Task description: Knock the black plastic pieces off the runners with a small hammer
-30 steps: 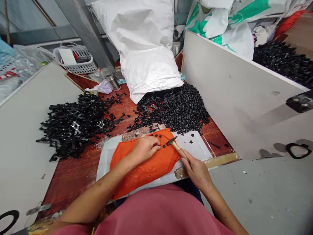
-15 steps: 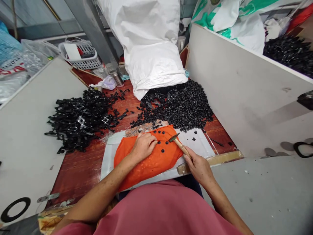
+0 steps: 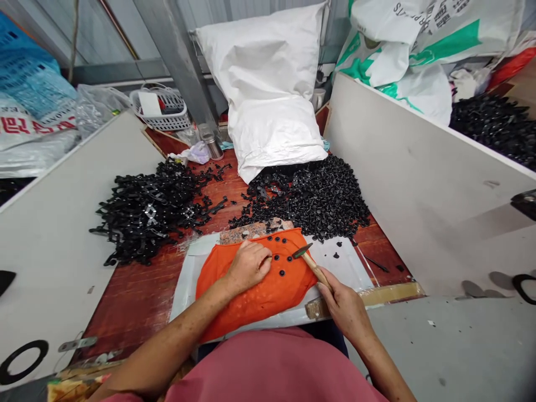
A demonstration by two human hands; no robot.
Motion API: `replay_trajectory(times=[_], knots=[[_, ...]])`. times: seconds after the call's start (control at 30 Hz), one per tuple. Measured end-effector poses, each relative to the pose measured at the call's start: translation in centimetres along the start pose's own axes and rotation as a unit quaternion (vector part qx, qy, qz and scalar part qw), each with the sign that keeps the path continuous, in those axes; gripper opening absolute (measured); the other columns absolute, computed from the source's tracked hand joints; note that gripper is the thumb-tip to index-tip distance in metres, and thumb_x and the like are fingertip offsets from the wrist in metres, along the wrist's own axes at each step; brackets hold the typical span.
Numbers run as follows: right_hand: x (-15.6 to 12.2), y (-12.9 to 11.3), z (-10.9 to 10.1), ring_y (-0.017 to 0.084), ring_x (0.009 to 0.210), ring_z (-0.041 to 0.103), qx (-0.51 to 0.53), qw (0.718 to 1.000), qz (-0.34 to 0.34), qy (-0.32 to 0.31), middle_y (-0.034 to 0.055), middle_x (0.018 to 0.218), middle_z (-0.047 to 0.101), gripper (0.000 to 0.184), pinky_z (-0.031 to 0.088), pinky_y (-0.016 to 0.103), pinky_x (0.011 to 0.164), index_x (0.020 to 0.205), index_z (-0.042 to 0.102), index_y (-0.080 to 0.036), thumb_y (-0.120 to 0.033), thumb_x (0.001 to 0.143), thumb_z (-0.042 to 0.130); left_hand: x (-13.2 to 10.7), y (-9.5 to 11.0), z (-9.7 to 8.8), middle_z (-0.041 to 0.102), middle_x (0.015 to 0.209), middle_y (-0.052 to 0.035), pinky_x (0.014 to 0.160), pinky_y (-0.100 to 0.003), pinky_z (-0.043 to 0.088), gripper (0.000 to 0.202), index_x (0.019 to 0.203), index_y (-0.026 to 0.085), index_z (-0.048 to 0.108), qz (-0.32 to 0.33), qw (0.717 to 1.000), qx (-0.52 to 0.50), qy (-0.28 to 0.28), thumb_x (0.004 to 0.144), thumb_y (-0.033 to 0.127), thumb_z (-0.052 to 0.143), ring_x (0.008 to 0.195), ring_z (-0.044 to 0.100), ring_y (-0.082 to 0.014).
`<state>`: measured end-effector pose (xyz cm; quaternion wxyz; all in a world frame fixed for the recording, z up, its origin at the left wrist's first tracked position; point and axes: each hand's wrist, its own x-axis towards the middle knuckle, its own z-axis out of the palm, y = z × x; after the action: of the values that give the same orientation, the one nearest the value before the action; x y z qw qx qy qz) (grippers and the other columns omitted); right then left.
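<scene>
An orange cloth (image 3: 259, 304) lies across a white board (image 3: 343, 262) in front of me, with several small round black pieces (image 3: 282, 273) on its right half. My left hand (image 3: 250, 263) rests on the cloth with curled fingers, its fingertips close to one of these pieces. Whatever those fingers pinch, if anything, is hidden. In my right hand (image 3: 344, 301) is the wooden handle of a small hammer (image 3: 315, 267). Its dark head hangs over the cloth, just right of the black pieces.
Black linked plastic parts (image 3: 142, 218) are heaped at left, and loose black studs (image 3: 330, 195) behind the cloth, under a white sack (image 3: 276, 89). Pale panels (image 3: 419, 178) flank the red-brown tabletop (image 3: 134, 296). A basket (image 3: 163, 114) and metal flask (image 3: 210, 142) stand back left.
The camera view has tilted up slightly, so everything sits lower in the picture. Both hands, the hammer and the cloth keep about the same places relative to each other.
</scene>
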<state>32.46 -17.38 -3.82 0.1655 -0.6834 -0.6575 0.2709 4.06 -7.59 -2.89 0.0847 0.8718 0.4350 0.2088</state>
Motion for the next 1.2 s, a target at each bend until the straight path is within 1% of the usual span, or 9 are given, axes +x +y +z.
replay_trajectory(times=[0.13, 0.23, 0.4, 0.53, 0.67, 0.8, 0.9, 1.07, 1.2], knots=[[-0.1, 0.0, 0.0, 0.026, 0.100, 0.078, 0.006, 1.000, -0.013, 0.013, 0.0019, 0.123, 0.078, 0.047, 0.059, 0.033, 0.078, 0.151, 0.054, -0.037, -0.040, 0.105, 0.043, -1.6, -0.8, -0.8, 0.072, 0.080, -0.0028, 0.080, -0.035, 0.040, 0.016, 0.090, 0.019, 0.069, 0.005, 1.000, -0.023, -0.004, 0.098, 0.022, 0.054, 0.076, 0.064, -0.0176], [-0.1, 0.1, 0.0, 0.027, 0.101, 0.078, 0.003, 1.000, -0.018, 0.011, 0.0019, 0.121, 0.079, 0.047, 0.060, 0.034, 0.078, 0.151, 0.054, -0.036, -0.039, 0.105, 0.042, -0.8, -1.7, -2.3, 0.075, 0.094, -0.0052, 0.085, -0.036, 0.042, 0.018, 0.109, 0.020, 0.069, 0.017, 0.999, -0.031, -0.007, 0.100, 0.030, 0.057, 0.087, 0.065, -0.0198], [-0.2, -0.1, -0.1, 0.029, 0.103, 0.077, 0.012, 1.000, -0.016, 0.003, 0.0027, 0.121, 0.079, 0.048, 0.060, 0.037, 0.080, 0.152, 0.054, -0.033, -0.038, 0.105, 0.042, 7.7, -3.1, -3.7, 0.065, 0.093, -0.0085, 0.083, -0.035, 0.044, 0.029, 0.112, 0.022, 0.073, 0.051, 0.997, 0.064, -0.012, 0.103, 0.024, 0.045, 0.091, 0.057, -0.0224], [-0.3, -0.5, -0.2, 0.028, 0.102, 0.078, 0.031, 0.999, -0.008, 0.000, 0.0005, 0.121, 0.079, 0.048, 0.059, 0.036, 0.079, 0.152, 0.052, -0.036, -0.035, 0.105, 0.043, 15.4, -3.8, -1.4, 0.061, 0.105, -0.0113, 0.081, -0.036, 0.044, 0.030, 0.115, 0.024, 0.075, 0.112, 0.973, 0.160, -0.123, 0.096, 0.019, 0.051, 0.098, 0.054, -0.0257], [-0.5, -0.6, -0.3, 0.028, 0.111, 0.075, 0.058, 0.998, 0.000, -0.004, 0.0012, 0.128, 0.076, 0.048, 0.059, 0.037, 0.085, 0.152, 0.053, -0.034, -0.035, 0.105, 0.043, 18.7, -4.8, 0.9, 0.062, 0.106, -0.0095, 0.078, -0.033, 0.045, 0.026, 0.111, 0.024, 0.075, 0.109, 0.957, 0.185, -0.196, 0.093, 0.021, 0.057, 0.096, 0.060, -0.0240], [-0.4, -0.4, -0.3, 0.028, 0.111, 0.075, 0.081, 0.996, 0.006, -0.022, 0.0016, 0.129, 0.076, 0.049, 0.058, 0.037, 0.086, 0.152, 0.053, -0.034, -0.036, 0.104, 0.044, 19.3, -6.0, 0.4, 0.067, 0.104, -0.0078, 0.081, -0.032, 0.047, 0.021, 0.105, 0.024, 0.076, 0.028, 0.985, 0.123, -0.116, 0.095, 0.029, 0.058, 0.096, 0.064, -0.0232], [-0.4, -0.2, -0.2, 0.028, 0.104, 0.077, 0.076, 0.997, 0.003, -0.015, 0.0027, 0.123, 0.078, 0.048, 0.059, 0.037, 0.083, 0.151, 0.055, -0.034, -0.037, 0.104, 0.044, 19.1, -6.3, -1.1, 0.072, 0.095, -0.0055, 0.081, -0.029, 0.049, 0.020, 0.100, 0.021, 0.075, -0.078, 0.996, -0.036, -0.035, 0.094, 0.030, 0.058, 0.090, 0.068, -0.0201], [-0.4, 0.0, -0.2, 0.028, 0.107, 0.076, 0.104, 0.995, -0.003, 0.001, 0.0017, 0.123, 0.078, 0.047, 0.060, 0.037, 0.084, 0.149, 0.057, -0.035, -0.040, 0.103, 0.044, 16.2, -4.0, -3.7, 0.064, 0.064, 0.0028, 0.056, -0.023, 0.046, 0.025, 0.108, 0.019, 0.066, -0.205, 0.918, -0.339, -0.018, 0.094, 0.033, 0.052, 0.053, 0.062, -0.0128], [0.0, 0.7, -0.2, 0.026, 0.119, 0.071, 0.165, 0.986, -0.017, 0.023, 0.0021, 0.133, 0.074, 0.047, 0.057, 0.036, 0.096, 0.146, 0.060, -0.033, -0.041, 0.103, 0.043, 10.6, -0.8, -5.4, 0.071, 0.078, -0.0016, 0.067, -0.025, 0.052, 0.026, 0.106, 0.017, 0.069, -0.200, 0.882, -0.427, -0.004, 0.085, 0.032, 0.062, 0.068, 0.068, -0.0146]])
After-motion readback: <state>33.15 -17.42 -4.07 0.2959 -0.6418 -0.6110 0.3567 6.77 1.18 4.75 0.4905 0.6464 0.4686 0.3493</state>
